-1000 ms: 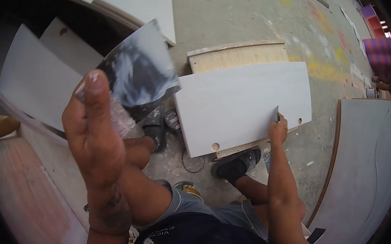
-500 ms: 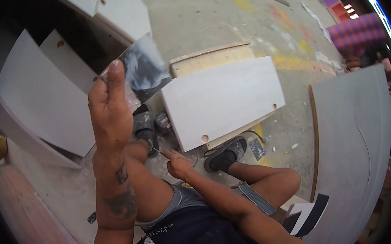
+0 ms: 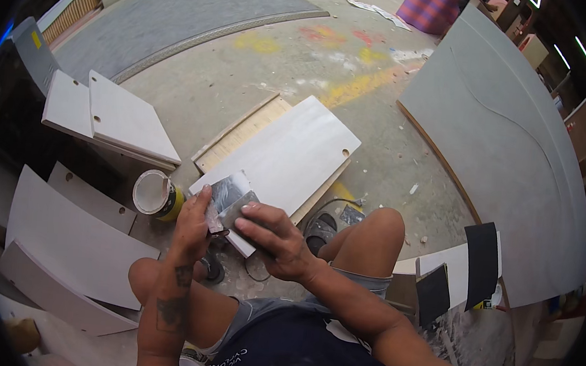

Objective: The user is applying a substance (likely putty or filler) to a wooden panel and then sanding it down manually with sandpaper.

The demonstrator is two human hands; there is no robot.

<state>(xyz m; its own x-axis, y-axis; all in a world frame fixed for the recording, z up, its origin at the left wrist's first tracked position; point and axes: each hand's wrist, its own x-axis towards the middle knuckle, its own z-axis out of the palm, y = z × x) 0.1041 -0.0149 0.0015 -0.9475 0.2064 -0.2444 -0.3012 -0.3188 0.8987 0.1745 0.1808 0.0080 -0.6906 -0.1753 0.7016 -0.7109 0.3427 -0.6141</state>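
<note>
Left grip [image 3: 193,225] closed on the near edge of a smeared plate [image 3: 229,189], thumb pointing up along it; plate tilted, dark with whitish paste over its face. Right grip [image 3: 273,240] pinching a flat grey scraper [image 3: 234,214], fingers laid across its face, thumb hidden beneath. Scraper overlaps the plate in my view; whether the two touch, I cannot tell. Both are held up before the near end of a white panel [image 3: 292,148], which lies aslant over a pale wooden frame [image 3: 238,137] on the concrete floor [image 3: 379,138]. Panel has a round hole near its far right corner. Beyond my left grip, an open bucket [image 3: 167,207], yellow and dark, pale inside. Farther left, stacked white boards [image 3: 133,119] with round holes. To my right, two black sheets [image 3: 482,267] and a large grey panel [image 3: 498,151] edged in brown.
</note>
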